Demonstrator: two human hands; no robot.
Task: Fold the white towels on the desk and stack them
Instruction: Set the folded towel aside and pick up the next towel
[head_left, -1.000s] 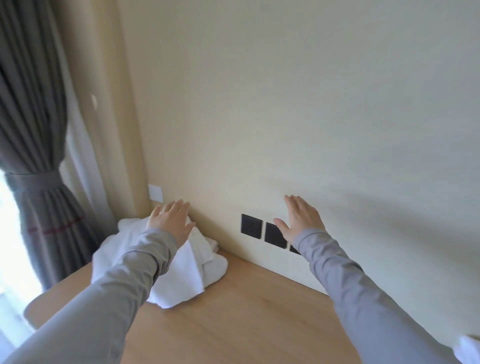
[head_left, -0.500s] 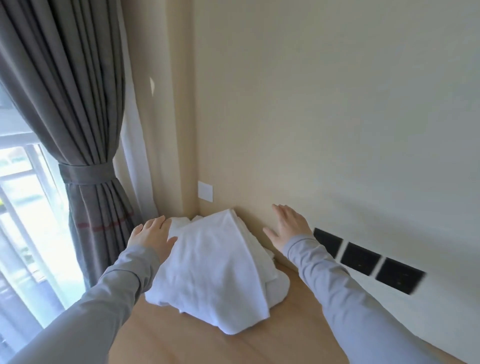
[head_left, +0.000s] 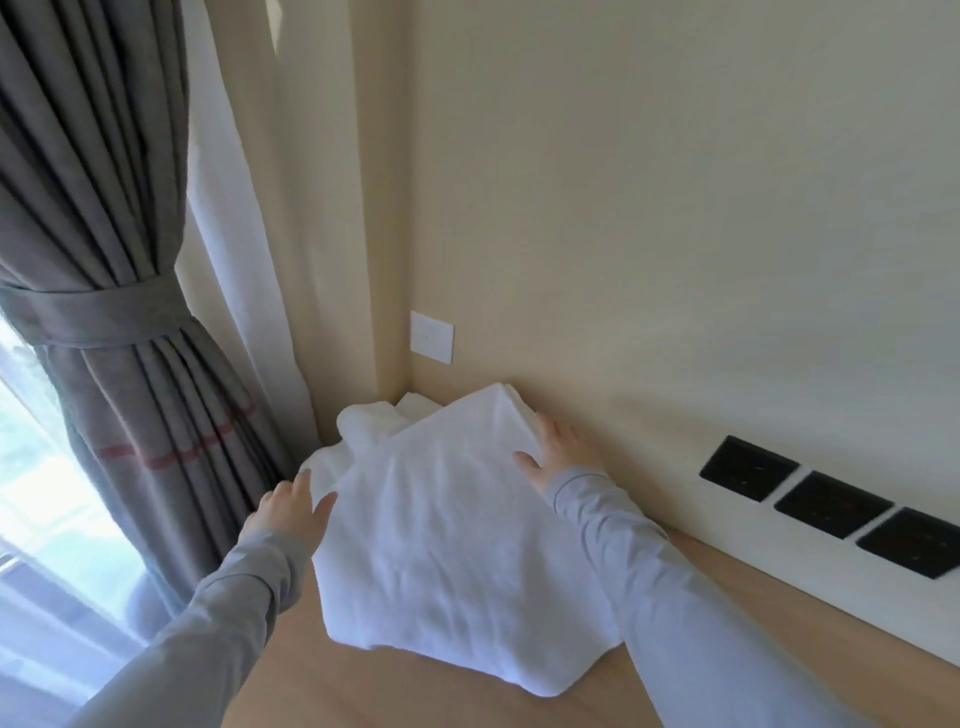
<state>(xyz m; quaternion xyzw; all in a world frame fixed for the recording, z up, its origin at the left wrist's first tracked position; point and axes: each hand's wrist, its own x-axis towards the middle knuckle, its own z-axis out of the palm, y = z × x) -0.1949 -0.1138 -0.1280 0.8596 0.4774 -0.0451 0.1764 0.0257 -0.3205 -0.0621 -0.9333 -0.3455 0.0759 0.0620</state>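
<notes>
A loose pile of white towels lies in the far left corner of the wooden desk, against the wall. My left hand is at the pile's left edge with fingers spread, touching the cloth. My right hand rests flat on the pile's right upper side, fingers apart. Neither hand has cloth gripped. Grey sleeves cover both arms.
A cream wall runs behind the desk with three black sockets low on the right and a white switch plate above the pile. A tied grey curtain and a bright window stand at the left past the desk's edge.
The view has swung left and closer to the pile. Both hands have come down from the air onto the towels' sides.
</notes>
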